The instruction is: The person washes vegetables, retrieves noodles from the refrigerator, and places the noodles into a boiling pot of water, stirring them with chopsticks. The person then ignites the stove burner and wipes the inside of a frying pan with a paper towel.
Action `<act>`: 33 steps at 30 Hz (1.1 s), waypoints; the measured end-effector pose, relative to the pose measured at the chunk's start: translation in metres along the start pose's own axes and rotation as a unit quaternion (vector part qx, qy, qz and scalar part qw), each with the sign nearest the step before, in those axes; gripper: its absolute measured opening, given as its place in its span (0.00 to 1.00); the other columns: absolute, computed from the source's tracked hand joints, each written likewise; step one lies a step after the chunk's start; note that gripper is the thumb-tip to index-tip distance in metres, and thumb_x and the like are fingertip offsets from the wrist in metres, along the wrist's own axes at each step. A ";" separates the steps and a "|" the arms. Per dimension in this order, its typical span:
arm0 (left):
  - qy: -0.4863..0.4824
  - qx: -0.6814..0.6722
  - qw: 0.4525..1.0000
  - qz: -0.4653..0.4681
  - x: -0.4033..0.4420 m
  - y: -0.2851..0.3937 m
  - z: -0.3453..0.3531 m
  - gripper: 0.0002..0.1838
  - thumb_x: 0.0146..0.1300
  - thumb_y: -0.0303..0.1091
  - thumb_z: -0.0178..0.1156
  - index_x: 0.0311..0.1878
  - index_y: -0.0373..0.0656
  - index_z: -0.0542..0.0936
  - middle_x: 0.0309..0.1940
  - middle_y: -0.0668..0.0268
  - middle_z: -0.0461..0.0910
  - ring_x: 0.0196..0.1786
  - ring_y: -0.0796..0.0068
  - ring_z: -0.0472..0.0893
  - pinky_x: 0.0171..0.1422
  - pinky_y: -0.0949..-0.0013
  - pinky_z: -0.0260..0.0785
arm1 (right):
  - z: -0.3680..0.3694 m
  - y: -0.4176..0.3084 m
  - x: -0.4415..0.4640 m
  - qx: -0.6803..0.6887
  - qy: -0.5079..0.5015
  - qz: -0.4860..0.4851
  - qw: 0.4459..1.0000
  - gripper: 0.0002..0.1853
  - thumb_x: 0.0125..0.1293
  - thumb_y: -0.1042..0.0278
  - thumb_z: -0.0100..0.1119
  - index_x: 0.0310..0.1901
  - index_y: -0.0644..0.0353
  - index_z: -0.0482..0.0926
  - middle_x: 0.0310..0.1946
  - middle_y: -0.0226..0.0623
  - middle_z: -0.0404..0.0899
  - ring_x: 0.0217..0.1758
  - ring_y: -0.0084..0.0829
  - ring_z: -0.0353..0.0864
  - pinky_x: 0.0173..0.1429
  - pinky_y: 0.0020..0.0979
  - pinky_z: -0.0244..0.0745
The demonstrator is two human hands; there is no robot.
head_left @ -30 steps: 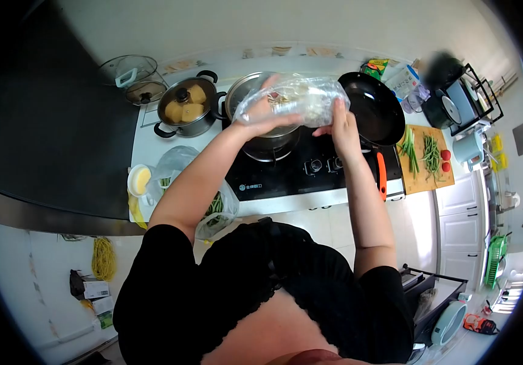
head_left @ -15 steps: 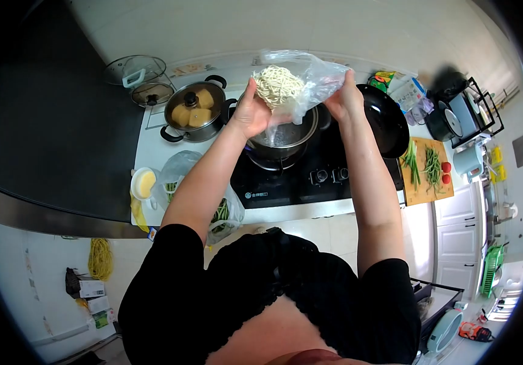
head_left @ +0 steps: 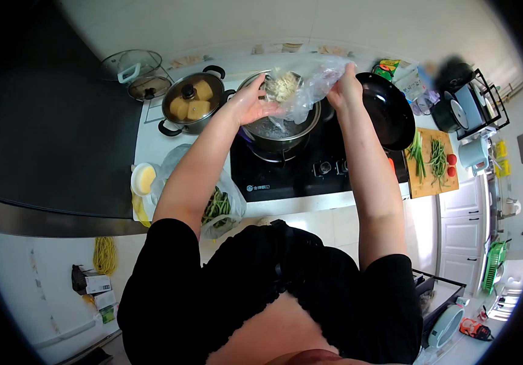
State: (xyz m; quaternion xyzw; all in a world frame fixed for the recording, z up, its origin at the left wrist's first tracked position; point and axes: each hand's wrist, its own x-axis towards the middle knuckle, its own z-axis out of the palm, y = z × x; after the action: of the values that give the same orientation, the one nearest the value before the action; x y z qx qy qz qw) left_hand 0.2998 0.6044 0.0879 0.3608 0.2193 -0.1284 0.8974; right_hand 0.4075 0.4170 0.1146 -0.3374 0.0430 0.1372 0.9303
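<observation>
The black gas hob (head_left: 267,182) carries a black frying pan (head_left: 388,112) on its right and an uncovered pot (head_left: 281,145) of water on its left, with a glass-lidded pot (head_left: 183,125) beside it. Right of the hob, a wooden cutting board (head_left: 430,187) bears scallions, green beans and two small red fruits, perhaps tomatoes. Over the open pot, the right hand (head_left: 347,91) is closed on a clear plastic bag (head_left: 317,88) – the bag slants down toward the left. Near its lower end are pale noodles (head_left: 284,88), already gathered above the pot's far side; whether they are wholly out is unclear. The left hand (head_left: 250,106) is open, fingers spread beside them – it probably guides them, though contact is hard to tell.
</observation>
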 end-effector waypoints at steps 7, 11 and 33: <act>0.102 0.518 0.788 0.315 -0.018 0.001 -0.007 0.23 0.62 0.34 0.51 0.57 0.31 0.65 0.55 0.46 0.68 0.55 0.58 0.73 0.58 0.66 0.66 | 0.030 -0.013 -0.004 -0.162 -0.117 0.001 0.980 0.24 0.71 0.52 0.33 0.50 0.68 0.64 0.40 0.45 0.72 0.43 0.40 0.74 0.48 0.42 0.70; 0.067 0.578 0.699 0.416 -0.051 0.009 0.018 0.17 0.61 0.21 0.42 0.53 0.33 0.69 0.46 0.51 0.76 0.50 0.60 0.76 0.54 0.67 0.68 | 0.049 -0.032 -0.019 -0.277 -0.147 -0.033 0.949 0.24 0.70 0.53 0.35 0.52 0.69 0.65 0.47 0.46 0.72 0.51 0.39 0.73 0.58 0.44 0.65; 0.237 0.568 0.610 0.499 -0.022 -0.018 0.077 0.18 0.52 0.20 0.56 0.48 0.38 0.74 0.43 0.53 0.78 0.42 0.61 0.80 0.44 0.66 0.71 | -0.049 -0.085 -0.084 0.047 -0.143 -0.092 0.984 0.25 0.70 0.52 0.36 0.55 0.68 0.65 0.51 0.49 0.72 0.56 0.42 0.71 0.61 0.43 0.65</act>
State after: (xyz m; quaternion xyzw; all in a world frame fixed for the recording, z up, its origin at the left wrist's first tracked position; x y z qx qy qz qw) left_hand 0.2969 0.5391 0.1376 0.8697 0.0935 0.3309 0.3541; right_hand 0.3515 0.3038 0.1440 -0.2723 -0.1152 0.0958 0.9505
